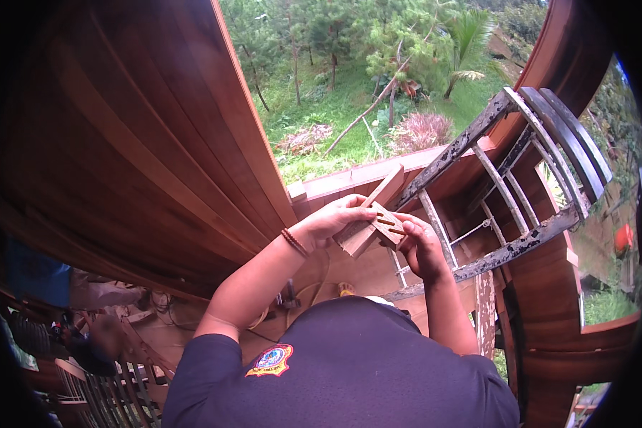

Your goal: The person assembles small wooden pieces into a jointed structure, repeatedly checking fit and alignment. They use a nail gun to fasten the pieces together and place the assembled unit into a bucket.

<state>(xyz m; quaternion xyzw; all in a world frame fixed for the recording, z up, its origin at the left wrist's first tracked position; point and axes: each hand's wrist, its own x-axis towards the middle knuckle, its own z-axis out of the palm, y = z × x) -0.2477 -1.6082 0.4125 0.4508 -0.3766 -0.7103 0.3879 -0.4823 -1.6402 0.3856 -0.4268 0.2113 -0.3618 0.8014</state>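
Note:
In front of my chest, both hands hold a small wooden piece (389,223) with several yellowish bars or slots in its face. I cannot tell whether these are metal pins or cuts. A flat wooden strip (384,187) sticks out from it, up and away from me. My left hand (335,218) grips the left side, thumb on top, and a wooden block end (355,240) shows below its fingers. On the other side, my right hand (422,246) is closed round the right edge, fingertips close to the bars. A beaded bracelet (294,242) circles my left wrist.
A worn, paint-spotted ladder (515,246) leans across the right side, close to my right hand. Beyond the window sill (357,175) lie grass and trees. A brown plank panel (143,143) fills the left. Wooden chairs (114,392) stand at lower left, with cables on the floor.

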